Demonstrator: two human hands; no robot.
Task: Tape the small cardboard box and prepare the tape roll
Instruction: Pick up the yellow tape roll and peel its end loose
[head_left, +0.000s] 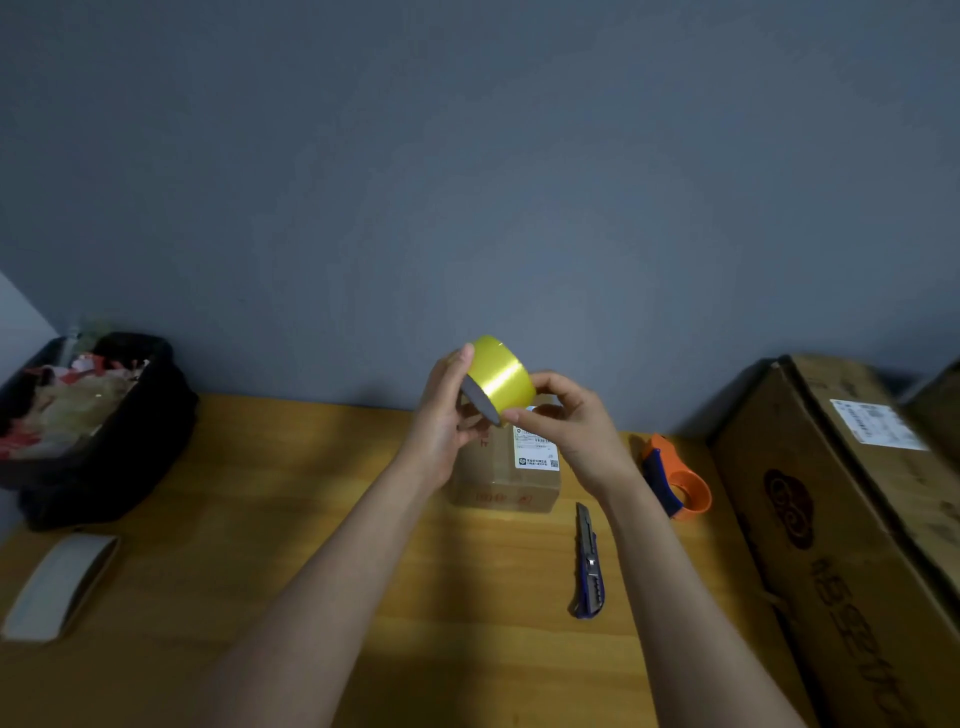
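Both hands hold a yellow tape roll (497, 378) in the air, above the wooden table (291, 499) and just in front of the small cardboard box (501, 480), which stands on the table with a white shipping label (536, 451) on its top. The left hand (448, 415) grips the roll from the left side, with the thumb over the upper edge, and the right hand (566, 422) pinches it from the right, the fingertips at the lower edge. To me the step in hand is the search for the free end of the tape; I cannot see any loose strip. The next move probably calls for a fingernail to lift this end, then a pull over the box seam. An orange tape dispenser (675, 480) lies to the right of the box, and a blue utility knife (588, 564) lies near the right forearm, both untouched.
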